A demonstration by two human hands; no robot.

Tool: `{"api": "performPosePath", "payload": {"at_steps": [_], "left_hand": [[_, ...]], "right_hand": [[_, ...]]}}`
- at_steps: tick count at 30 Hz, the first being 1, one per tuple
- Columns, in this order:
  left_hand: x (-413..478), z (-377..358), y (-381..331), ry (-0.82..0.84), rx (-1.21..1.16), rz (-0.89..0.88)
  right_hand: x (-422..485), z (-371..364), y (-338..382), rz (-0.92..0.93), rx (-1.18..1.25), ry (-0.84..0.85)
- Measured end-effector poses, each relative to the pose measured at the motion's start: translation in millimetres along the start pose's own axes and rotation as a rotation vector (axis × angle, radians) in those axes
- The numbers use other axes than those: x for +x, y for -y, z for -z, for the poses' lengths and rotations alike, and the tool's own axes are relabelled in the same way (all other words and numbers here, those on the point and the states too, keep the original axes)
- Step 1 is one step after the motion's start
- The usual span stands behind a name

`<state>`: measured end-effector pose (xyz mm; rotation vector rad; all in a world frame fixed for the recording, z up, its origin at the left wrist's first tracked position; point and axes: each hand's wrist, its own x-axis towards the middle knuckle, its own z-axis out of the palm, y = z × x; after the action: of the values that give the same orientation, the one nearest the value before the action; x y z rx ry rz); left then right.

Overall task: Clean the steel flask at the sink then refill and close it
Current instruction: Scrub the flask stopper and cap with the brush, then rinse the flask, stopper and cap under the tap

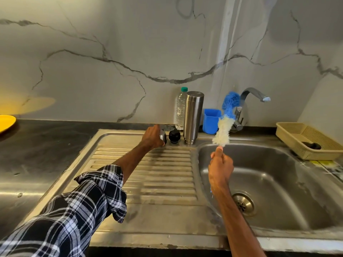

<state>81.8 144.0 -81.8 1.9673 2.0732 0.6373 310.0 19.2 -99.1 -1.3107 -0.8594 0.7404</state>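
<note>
Left hand: the left hand (153, 135) reaches to the back edge of the drainboard (148, 173), its fingers curled over a steel cap (163, 137) that sits on the board.
Right hand: the right hand (220, 166) grips the thin handle of a bottle brush (225, 123) above the sink (278, 182), bristles pointing up and away, white near the hand and blue at the tip.
Steel flask: the steel flask (193, 117) stands on end at the back edge of the drainboard, just left of the basin's back left corner, with neither hand on it.
Stopper: a black stopper (174, 135) sits between the steel cap and the flask, close to both.
Behind the flask: a clear plastic bottle (180, 108) with a green cap stands against the wall.
Right of the flask: a blue cup (210, 120), then the tap (254, 93), its spout over the basin.
Tabletop: the dark tabletop (46, 141) carries a yellow plate (6, 123) at the far left edge and a beige basket (297, 138) right of the sink.
</note>
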Motion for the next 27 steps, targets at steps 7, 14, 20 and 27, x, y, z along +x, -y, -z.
{"api": "performPosePath", "payload": {"at_steps": [7,14,20,27], "left_hand": [[-22,10,-21,-0.092,-0.071,-0.119],[-24,48,-78,-0.293,-0.221,-0.385],[-4,66,-138,-0.333,-0.236,-0.476],[25,65,-153,-0.072,0.020,-0.348]], "right_hand": [[15,19,0,0.129,-0.265,-0.065],[63,60,83,0.453,-0.577,-0.278],[141,79,193,0.776,-0.998,-0.317],[158,45,256,0.830,-1.687,-0.240]]}}
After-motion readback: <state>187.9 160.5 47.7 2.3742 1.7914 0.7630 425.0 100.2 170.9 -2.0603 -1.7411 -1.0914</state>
